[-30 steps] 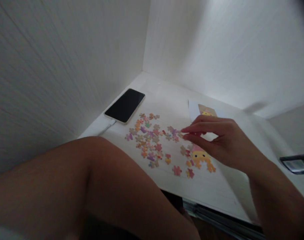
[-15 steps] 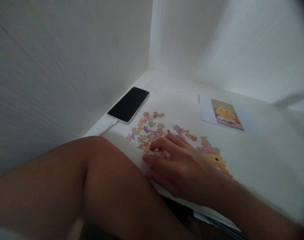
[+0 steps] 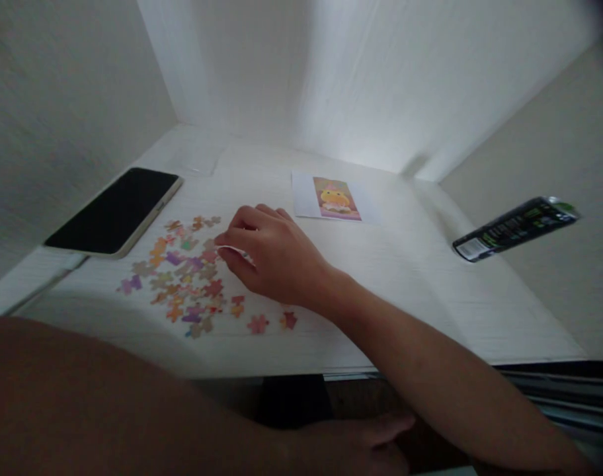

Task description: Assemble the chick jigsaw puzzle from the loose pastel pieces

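Observation:
Many loose puzzle pieces (image 3: 187, 277) lie in a pile on the left part of the white table. Above the pile's right edge is my right hand (image 3: 274, 254), palm down, with thumb and index finger pinched together. A thin pale edge shows between them, too small to identify. Partly assembled puzzle pieces are not visible past this hand. Low in the view, below the table edge, my left hand (image 3: 361, 443) holds nothing visible, its thumb apart from the fingers, which are partly cut off. A printed picture of a yellow figure (image 3: 336, 198) lies behind my right hand.
A black-screened phone (image 3: 116, 211) with a cable lies at the left by the wall. Toward the right, a dark can (image 3: 514, 228) stands on the table (image 3: 420, 291). White panels enclose the back and sides. Separate pieces (image 3: 258, 324) lie near the front edge.
The view has swung right, bringing the can in. My right hand has moved off the pile's near side to its right edge. My left hand has come into clearer view below the table.

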Action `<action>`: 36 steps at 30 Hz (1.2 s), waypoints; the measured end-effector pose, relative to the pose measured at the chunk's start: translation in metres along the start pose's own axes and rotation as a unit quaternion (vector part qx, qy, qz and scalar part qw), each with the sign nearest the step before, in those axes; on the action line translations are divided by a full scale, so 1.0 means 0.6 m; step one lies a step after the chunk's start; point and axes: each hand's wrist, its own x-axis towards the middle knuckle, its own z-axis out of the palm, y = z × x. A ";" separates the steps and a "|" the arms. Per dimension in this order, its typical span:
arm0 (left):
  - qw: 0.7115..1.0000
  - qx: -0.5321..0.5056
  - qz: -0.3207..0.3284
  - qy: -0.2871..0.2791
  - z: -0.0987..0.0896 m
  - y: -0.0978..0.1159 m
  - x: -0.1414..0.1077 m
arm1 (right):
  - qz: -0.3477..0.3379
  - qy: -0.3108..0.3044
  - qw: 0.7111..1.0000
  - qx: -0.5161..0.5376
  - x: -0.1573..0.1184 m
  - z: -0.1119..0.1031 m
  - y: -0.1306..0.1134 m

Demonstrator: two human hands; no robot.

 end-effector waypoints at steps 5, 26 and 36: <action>0.994 0.006 -0.059 0.094 -0.047 -0.049 0.045 | 0.015 0.019 0.999 -0.029 -0.002 -0.006 0.019; 0.993 0.049 -0.105 0.028 -0.087 -0.068 0.085 | -0.008 0.060 0.993 -0.102 -0.006 -0.025 0.033; 0.996 0.075 -0.047 0.024 -0.096 -0.083 0.074 | -0.007 0.063 0.998 -0.022 -0.004 -0.014 0.038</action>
